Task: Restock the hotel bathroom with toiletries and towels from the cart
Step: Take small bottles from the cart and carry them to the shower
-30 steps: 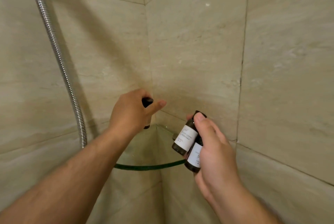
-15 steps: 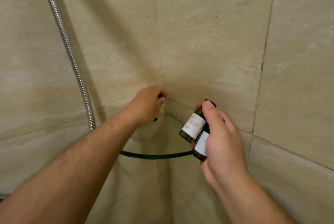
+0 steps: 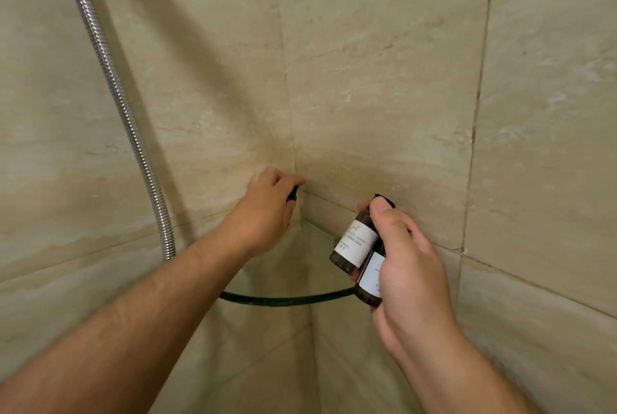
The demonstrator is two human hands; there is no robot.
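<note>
Got the left hand [image 3: 267, 210] shoved right up into the tiled corner over the last second, above the back of the shelf [image 3: 287, 299], with fingers curled round a small dark bottle [image 3: 292, 195]. Could see more of that bottle out by the thumb before; now only catching a sliver of black cap past the knuckles. Can't tell whether it's touching the glass yet, hidden behind the hand. Reads like the set-down of the first one, pretty much at the drop spot, so probably just needs lowering and letting go. Meanwhile still keeping the right hand [image 3: 407, 266] parked at the shelf's right end, wrapped around two more bottles [image 3: 355, 241], with the thumb pressed on the upper cap. So two left to place after this, plus towels. Early days, by the look of it. As for looks: brownish see-through bodies, black caps, white labels with print too tiny to read. Held tilted, side by side and touching, with the lower one half buried in the palm. Small and slick-looking, so worth watching for a slide on glass. Also spotted a metal hose [image 3: 133, 133] hanging down the left wall, well apart.
</note>
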